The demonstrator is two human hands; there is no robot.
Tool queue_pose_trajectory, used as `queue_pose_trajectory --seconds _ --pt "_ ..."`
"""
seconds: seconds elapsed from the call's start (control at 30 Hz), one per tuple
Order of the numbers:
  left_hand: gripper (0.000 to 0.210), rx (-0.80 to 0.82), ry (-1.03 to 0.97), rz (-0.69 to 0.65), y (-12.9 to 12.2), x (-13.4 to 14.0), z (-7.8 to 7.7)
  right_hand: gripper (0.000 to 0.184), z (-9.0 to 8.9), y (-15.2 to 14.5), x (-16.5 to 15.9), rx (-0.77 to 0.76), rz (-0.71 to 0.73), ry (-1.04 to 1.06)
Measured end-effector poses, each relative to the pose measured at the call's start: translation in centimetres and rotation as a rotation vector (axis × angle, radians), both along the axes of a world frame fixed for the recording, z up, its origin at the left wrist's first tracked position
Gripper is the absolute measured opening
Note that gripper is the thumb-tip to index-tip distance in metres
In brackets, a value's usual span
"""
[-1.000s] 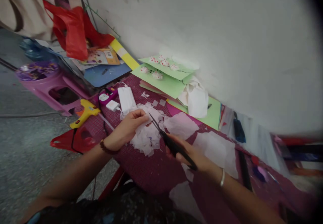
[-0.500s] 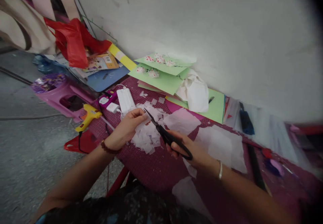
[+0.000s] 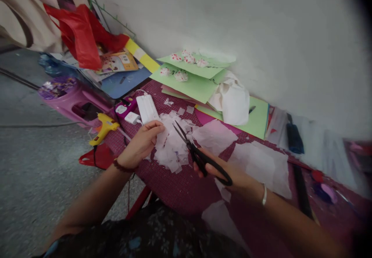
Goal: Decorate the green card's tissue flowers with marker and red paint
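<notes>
My right hand (image 3: 213,167) is wrapped round the handles of black scissors (image 3: 187,145), whose blades are slightly apart and point up and left. Facing them, my left hand (image 3: 142,143) has thumb and forefinger pinched together. Whatever lies between those fingertips blends with the white paper behind and cannot be made out. Under and between both hands lies a heap of small cut white paper pieces (image 3: 171,153). Larger thin white sheets (image 3: 213,136) lie beyond my right hand, on the dark red table (image 3: 174,190).
A yellow glue gun (image 3: 104,128) sits at the table's left edge, near a white power bank (image 3: 147,109) and a purple power strip (image 3: 124,107). Green cards (image 3: 200,89) with paper flowers and a crumpled white bag (image 3: 235,101) stand against the wall. A pink stool (image 3: 72,99) is at left.
The scissors have drawn back from my left fingertips, leaving a gap, and their blades have parted a little. The whole view has shifted slightly.
</notes>
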State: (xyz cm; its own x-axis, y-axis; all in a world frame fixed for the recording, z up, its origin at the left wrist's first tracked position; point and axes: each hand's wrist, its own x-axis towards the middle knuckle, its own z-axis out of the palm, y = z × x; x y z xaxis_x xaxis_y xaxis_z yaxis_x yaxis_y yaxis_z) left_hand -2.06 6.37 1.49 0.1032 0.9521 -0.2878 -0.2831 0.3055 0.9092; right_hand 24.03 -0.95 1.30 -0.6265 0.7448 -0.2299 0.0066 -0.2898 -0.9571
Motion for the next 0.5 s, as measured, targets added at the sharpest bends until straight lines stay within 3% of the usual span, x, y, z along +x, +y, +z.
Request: queue_pose_trajectory --seconds 0.17,0.33,0.5 --pt "0.011 -0.012 0.085 -0.021 0.6 0.2 -0.4 0.064 0.5 0.3 -0.1 0.043 0.050 -0.087" --pt "0.013 -0.034 0.174 -0.075 0.5 0.5 -0.6 0.061 1.4 0.6 -0.7 0.021 0.008 -0.129" --pt "0.019 -0.043 0.140 -0.043 0.6 0.8 -0.9 0.058 0.8 0.6 -0.7 -0.047 0.002 -0.128"
